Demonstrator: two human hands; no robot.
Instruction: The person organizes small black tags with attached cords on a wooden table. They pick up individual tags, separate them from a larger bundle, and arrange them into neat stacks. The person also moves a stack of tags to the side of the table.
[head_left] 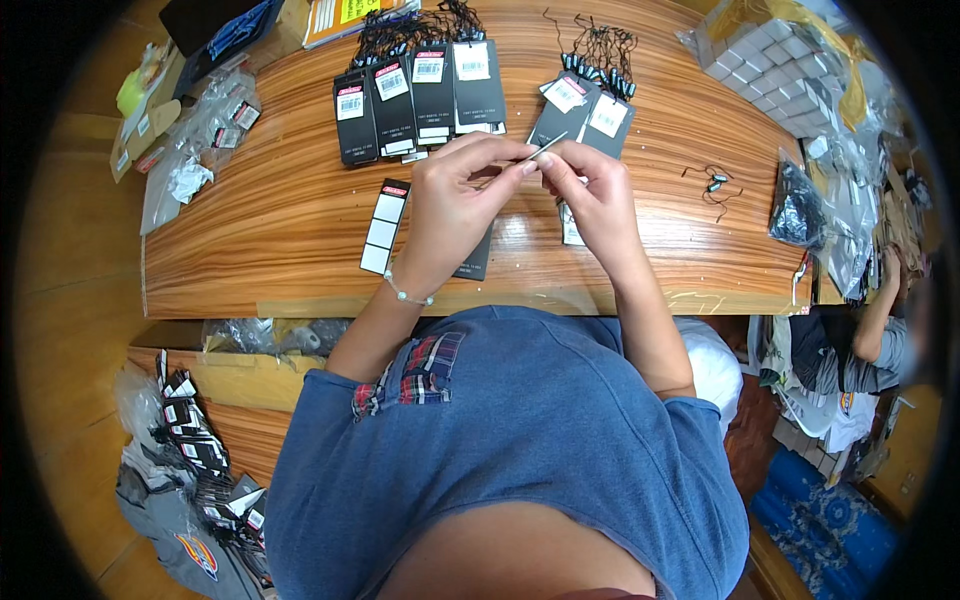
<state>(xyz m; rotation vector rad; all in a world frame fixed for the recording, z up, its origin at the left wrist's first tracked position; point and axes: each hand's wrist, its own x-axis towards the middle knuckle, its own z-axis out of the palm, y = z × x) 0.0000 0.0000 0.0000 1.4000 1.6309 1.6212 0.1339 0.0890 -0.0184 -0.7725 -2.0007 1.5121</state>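
Observation:
Over the middle of the table, my left hand [458, 200] and my right hand [598, 195] meet fingertip to fingertip. Both pinch a thin, straight, pale piece [549, 146], seen nearly edge-on; its kind does not show. Beneath my left hand part of a dark hang tag [475, 262] sticks out. To its left lies a narrow black strip with white labels [384, 228]. Beyond my hands is a row of dark hang tags [428, 95] with white stickers and black strings. A smaller group of stickered hang tags [606, 116] lies behind my right hand, partly covered.
Loose black strings [716, 185] lie on the right of the wooden table [690, 260]. Beside them are a black plastic-wrapped bundle [796, 203] and a carton of small white boxes [755, 60]. Clear plastic bags [195, 150] lie at left. Another person's arm [878, 310] shows at far right.

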